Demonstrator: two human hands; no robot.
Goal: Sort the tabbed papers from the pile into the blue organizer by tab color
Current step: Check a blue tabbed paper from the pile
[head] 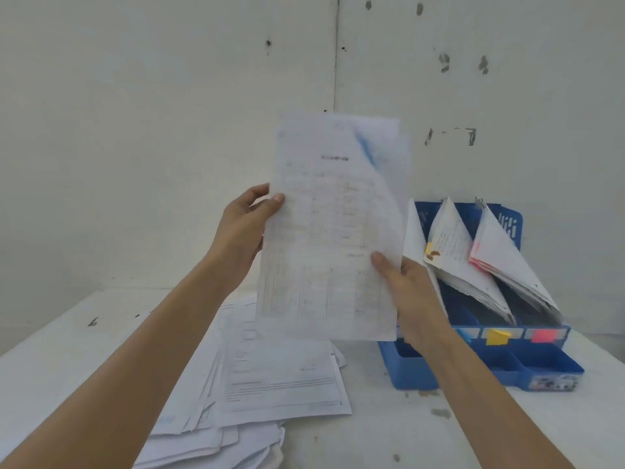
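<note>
Held papers (331, 225): a thin sheaf of printed sheets, upright in the air in front of you, above the far end of the pile and just left of the organizer. A blue streak (365, 147) shows near its upper right, too blurred to say whether it is a tab.
Left hand (241, 225): you grip the sheaf's left edge, with the thumb (277, 199) on the front face and the other fingers curled behind.
Right hand (411, 299): you pinch the lower right edge with the thumb in front; the remaining fingers are hidden by the paper.
Pile (270, 384): loose white sheets, untidily fanned, flat on the bench beneath your left forearm.
Blue organizer (541, 367): on the bench right of the pile, partly behind your right wrist.
Slot labels: yellow label (497, 337) on the middle slot, pink label (544, 335) on the right slot.
Filed papers: yellow-tabbed stack (453, 252) leaning in the middle slot, pink-tabbed stack (507, 262) in the right slot.
Bench (406, 434): white, scuffed.
Wall (135, 130): pale, spotted with dark marks.
</note>
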